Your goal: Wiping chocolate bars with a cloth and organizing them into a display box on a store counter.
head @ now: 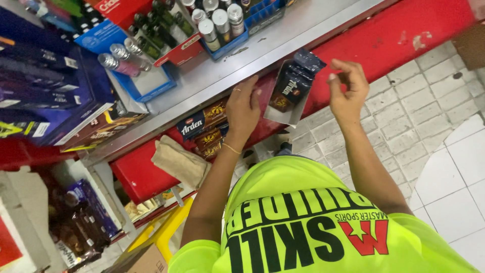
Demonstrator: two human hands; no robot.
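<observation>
Dark snack packet (292,87), flat and foil-glossy w/ a pale backing, sits tilted against the red front of the shelf (384,40), just below the shelf's steel front edge, between the person's two hands. Left hand (243,108) lies flat beside the packet's lower left side, fingers (251,86) stretched up toward the steel edge; whether they actually touch the packet can't be told from here. Right hand (347,91) hangs just to the packet's right, fingers loosely curled and part open, holding nothing.

Judging by looks, the packet is light, thin and crinkly, prob. slippery on the glossy face and easy to crush or bend at the middle; its contents could be brittle. Best hold seems to be a pinch on the crimped top or bottom seam, or a flat grip across both long edges.

Similar brown-and-gold packs (204,129) are stacked below the left wrist at the shelf's lower edge. Metal-capped bottles (220,23) stand in blue trays further back on the shelf.
</observation>
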